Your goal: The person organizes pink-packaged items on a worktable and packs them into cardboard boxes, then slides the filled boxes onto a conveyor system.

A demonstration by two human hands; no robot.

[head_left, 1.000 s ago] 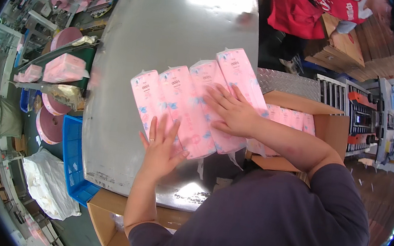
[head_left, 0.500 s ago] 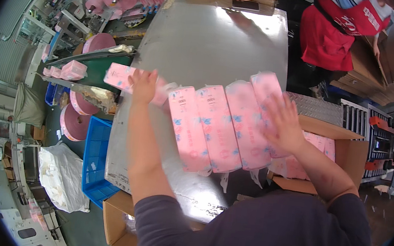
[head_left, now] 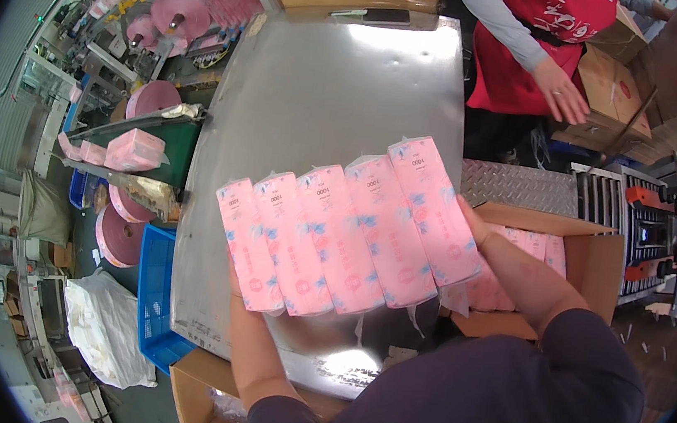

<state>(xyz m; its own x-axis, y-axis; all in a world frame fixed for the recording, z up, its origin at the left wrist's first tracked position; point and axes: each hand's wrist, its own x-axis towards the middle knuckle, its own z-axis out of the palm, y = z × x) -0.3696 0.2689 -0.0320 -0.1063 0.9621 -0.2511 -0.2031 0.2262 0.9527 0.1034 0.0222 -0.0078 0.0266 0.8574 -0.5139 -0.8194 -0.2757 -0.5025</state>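
Note:
A row of several pink tissue packs [head_left: 314, 242] with blue flower prints stands side by side over the near part of the metal table [head_left: 319, 92]. My left hand [head_left: 234, 278] presses the row's left end, its fingers mostly hidden behind the end pack. At the other end my right hand [head_left: 473, 222] grips the outermost pack from the side, fingers partly out of sight. The row is squeezed between both hands, its right end sitting farther away. Just right of it, an open cardboard carton [head_left: 595, 278] holds more pink packs [head_left: 504, 293].
On the left, a green conveyor [head_left: 181, 152] carries more packs [head_left: 135, 151]. A blue crate [head_left: 156, 291] and an open carton [head_left: 194, 379] stand by the table's left side. At the far edge lies a phone [head_left: 386, 16]. A co-worker in a red apron [head_left: 496, 71] stands beyond the roller track [head_left: 599, 199].
My left hand has brought the separate left pack against the others, making one row. My right hand has moved from the packs' top to the right end. The co-worker's hand has left the phone.

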